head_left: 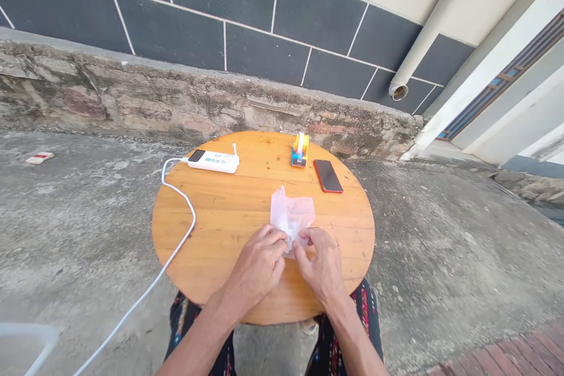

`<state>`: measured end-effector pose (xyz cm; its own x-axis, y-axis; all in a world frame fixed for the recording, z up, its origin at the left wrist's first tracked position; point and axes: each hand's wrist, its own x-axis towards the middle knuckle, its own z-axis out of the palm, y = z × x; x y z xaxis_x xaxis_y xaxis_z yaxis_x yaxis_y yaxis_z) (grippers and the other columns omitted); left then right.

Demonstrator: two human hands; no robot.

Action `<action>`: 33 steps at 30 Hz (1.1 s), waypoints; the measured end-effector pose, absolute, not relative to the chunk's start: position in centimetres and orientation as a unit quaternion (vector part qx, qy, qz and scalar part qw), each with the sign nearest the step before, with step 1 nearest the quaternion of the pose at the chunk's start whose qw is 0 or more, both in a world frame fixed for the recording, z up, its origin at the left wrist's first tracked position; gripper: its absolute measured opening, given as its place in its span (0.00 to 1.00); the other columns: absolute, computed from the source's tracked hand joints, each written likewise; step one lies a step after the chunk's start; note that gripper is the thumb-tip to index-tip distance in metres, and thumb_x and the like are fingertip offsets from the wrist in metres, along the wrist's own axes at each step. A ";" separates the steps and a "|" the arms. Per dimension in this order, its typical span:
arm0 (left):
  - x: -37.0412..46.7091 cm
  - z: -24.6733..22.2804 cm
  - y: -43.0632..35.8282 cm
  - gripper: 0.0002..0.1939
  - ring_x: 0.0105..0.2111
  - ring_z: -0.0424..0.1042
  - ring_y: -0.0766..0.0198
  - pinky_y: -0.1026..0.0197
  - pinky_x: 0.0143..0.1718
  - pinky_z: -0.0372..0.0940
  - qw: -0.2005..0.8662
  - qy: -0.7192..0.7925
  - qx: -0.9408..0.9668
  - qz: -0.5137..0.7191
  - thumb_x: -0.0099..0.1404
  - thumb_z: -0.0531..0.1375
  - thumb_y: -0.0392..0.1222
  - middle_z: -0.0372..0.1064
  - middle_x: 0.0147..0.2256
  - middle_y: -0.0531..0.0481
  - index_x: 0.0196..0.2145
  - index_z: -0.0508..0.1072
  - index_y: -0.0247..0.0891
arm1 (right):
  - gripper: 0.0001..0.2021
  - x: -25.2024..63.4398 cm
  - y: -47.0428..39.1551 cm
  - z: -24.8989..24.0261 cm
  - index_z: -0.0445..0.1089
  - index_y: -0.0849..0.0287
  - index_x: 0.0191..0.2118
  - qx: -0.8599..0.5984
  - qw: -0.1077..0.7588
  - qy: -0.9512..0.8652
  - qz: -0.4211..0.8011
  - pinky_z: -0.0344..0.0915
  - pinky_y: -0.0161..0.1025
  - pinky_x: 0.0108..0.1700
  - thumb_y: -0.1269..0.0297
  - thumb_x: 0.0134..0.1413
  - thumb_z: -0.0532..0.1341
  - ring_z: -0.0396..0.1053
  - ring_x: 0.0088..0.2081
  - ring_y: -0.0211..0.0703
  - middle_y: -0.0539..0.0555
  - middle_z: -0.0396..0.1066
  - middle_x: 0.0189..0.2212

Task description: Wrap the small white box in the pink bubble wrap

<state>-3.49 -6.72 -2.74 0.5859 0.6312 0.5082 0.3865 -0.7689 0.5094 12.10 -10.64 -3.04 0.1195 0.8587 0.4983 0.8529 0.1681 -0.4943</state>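
A crumpled, translucent pinkish-white plastic sheet (292,209) lies on the round wooden table (220,247), in front of me. My left hand (265,252) has its fingers curled in at the sheet's lower left side. At the lower right side, my right hand (321,255) bends its thumb and forefinger together on the plastic. The sheet's upper part spreads loosely away from both hands. Whitish folded plastic shows between the fingertips; whether anything is wrapped inside cannot be made out.
Toward the table's far edge stands a small yellow and blue tape dispenser (299,151), with a red-edged phone (328,176) to its right. A white device (215,161) at the left has a white cable (187,202) running off the table. Beyond is a stone-based wall (198,100).
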 end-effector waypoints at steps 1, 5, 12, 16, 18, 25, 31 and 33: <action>-3.5 -2.7 -6.7 0.15 0.41 0.63 0.58 0.54 0.44 0.64 0.176 0.291 0.873 0.350 0.55 0.50 0.21 0.69 0.36 0.47 0.32 0.71 0.35 | 0.04 12.0 -10.7 -3.0 0.66 0.59 0.35 -0.630 0.383 -0.675 -0.003 0.60 0.39 0.38 0.66 0.52 0.57 0.66 0.34 0.45 0.53 0.69 0.31; -3.6 -3.0 -6.5 0.14 0.42 0.63 0.58 0.54 0.45 0.64 0.178 0.287 0.870 0.359 0.56 0.50 0.22 0.69 0.37 0.48 0.32 0.71 0.35 | 0.05 11.7 -10.7 -3.0 0.67 0.59 0.37 -0.589 0.392 -0.706 -0.009 0.61 0.41 0.41 0.70 0.55 0.56 0.66 0.38 0.45 0.54 0.70 0.35; -3.5 -3.4 -6.1 0.15 0.45 0.62 0.57 0.52 0.49 0.62 0.183 0.272 0.861 0.388 0.55 0.49 0.22 0.68 0.36 0.48 0.32 0.70 0.36 | 0.09 11.5 -10.7 -3.5 0.69 0.59 0.39 -0.556 0.378 -0.739 -0.036 0.62 0.42 0.41 0.74 0.59 0.52 0.65 0.39 0.45 0.55 0.69 0.37; -3.7 -3.0 -6.0 0.14 0.43 0.64 0.59 0.55 0.46 0.64 0.209 0.265 0.864 0.374 0.54 0.49 0.22 0.68 0.36 0.48 0.29 0.69 0.37 | 0.11 11.4 -10.8 -4.1 0.69 0.58 0.41 -0.551 0.370 -0.746 -0.051 0.63 0.43 0.43 0.75 0.60 0.52 0.66 0.40 0.46 0.56 0.70 0.38; -3.8 -2.9 -6.0 0.14 0.43 0.65 0.59 0.55 0.46 0.64 0.211 0.265 0.866 0.367 0.54 0.49 0.22 0.68 0.36 0.48 0.27 0.68 0.37 | 0.12 11.3 -10.9 -4.3 0.69 0.58 0.42 -0.549 0.370 -0.747 -0.056 0.63 0.44 0.43 0.75 0.60 0.51 0.66 0.41 0.46 0.56 0.70 0.39; -3.8 -3.0 -6.2 0.13 0.41 0.64 0.59 0.56 0.43 0.64 0.198 0.278 0.859 0.383 0.55 0.51 0.22 0.70 0.35 0.48 0.27 0.70 0.37 | 0.15 10.9 -11.3 -4.7 0.66 0.57 0.48 -0.555 0.373 -0.743 -0.043 0.64 0.45 0.43 0.75 0.61 0.49 0.67 0.41 0.46 0.56 0.71 0.40; -3.8 -2.7 -6.2 0.15 0.40 0.65 0.60 0.58 0.42 0.63 0.228 0.279 0.850 0.384 0.57 0.51 0.22 0.70 0.34 0.49 0.32 0.71 0.37 | 0.17 11.0 -11.7 -5.5 0.59 0.56 0.55 -0.562 0.438 -0.702 -0.021 0.67 0.43 0.43 0.74 0.61 0.51 0.68 0.42 0.46 0.56 0.70 0.40; -3.8 -2.7 -6.2 0.15 0.40 0.65 0.60 0.58 0.42 0.63 0.238 0.296 0.844 0.378 0.57 0.51 0.23 0.69 0.34 0.49 0.34 0.70 0.38 | 0.21 11.1 -12.0 -5.6 0.55 0.56 0.58 -0.557 0.442 -0.703 -0.014 0.66 0.45 0.44 0.74 0.60 0.50 0.68 0.43 0.46 0.56 0.71 0.42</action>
